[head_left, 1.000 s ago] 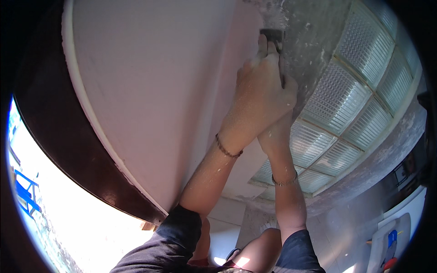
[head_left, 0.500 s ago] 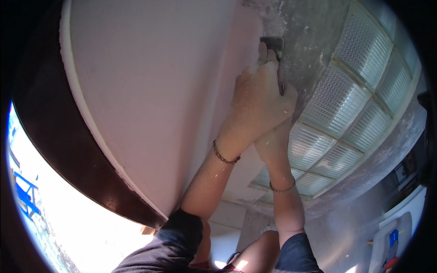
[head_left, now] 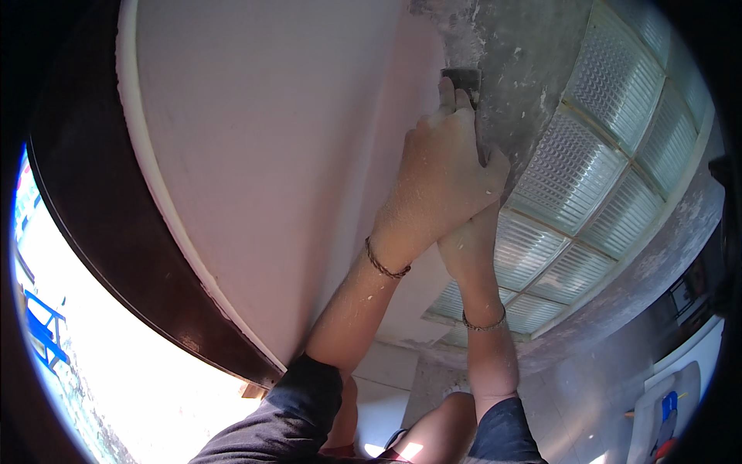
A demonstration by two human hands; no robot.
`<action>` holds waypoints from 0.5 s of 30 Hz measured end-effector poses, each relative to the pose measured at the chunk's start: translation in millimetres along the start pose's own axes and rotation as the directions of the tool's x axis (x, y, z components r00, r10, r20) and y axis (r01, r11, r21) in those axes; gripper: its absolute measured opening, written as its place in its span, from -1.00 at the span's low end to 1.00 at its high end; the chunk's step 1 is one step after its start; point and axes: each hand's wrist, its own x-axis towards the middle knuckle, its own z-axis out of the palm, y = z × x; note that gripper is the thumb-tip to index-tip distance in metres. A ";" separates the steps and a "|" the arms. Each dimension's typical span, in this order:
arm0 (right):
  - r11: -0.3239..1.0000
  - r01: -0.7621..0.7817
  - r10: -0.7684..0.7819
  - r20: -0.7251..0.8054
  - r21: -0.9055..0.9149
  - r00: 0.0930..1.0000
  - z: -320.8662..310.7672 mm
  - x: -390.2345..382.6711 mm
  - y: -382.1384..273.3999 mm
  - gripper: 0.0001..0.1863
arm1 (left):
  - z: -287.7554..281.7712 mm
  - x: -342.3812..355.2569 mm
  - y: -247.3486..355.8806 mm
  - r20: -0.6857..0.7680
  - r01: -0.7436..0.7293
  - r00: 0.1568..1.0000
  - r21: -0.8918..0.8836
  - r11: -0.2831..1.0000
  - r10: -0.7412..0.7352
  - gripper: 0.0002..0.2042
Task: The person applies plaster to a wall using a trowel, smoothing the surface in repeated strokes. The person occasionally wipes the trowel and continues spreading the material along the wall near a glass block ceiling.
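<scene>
- Dark-bladed scraper (head_left: pixel 464 77): against grey wall (head_left: pixel 529 66), left of glass-block window (head_left: pixel 570 168);
- Left hand (head_left: pixel 440 170): left of glass-block window, two fingers pressed to scraper; remaining grip hidden, impossible to tell;
- Right hand (head_left: pixel 471 241): beneath left hand, beside glass-block window; grip covered, impossible to tell.

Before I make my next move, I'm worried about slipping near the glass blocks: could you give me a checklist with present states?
1. Left hand has fingers on the dark flat tool: ok.
2. Right hand has a firm grip: cannot tell, the left hand covers much of it.
3. Tool apart from the glass blocks: ok, grey wall shows between.
4. Tool flat against the wall: cannot tell from this view.
5. Hands gloved: not ok, both bare.
6. Wrists free of jewellery: not ok, each wears a bracelet.
</scene>
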 end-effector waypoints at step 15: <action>0.995 -0.104 0.104 0.055 -0.009 0.993 -6.3 15.4 -12.4 -0.50 | -5.4 12.4 3.3 -0.043 -0.021 0.999 -0.015 1.000 0.021 -0.67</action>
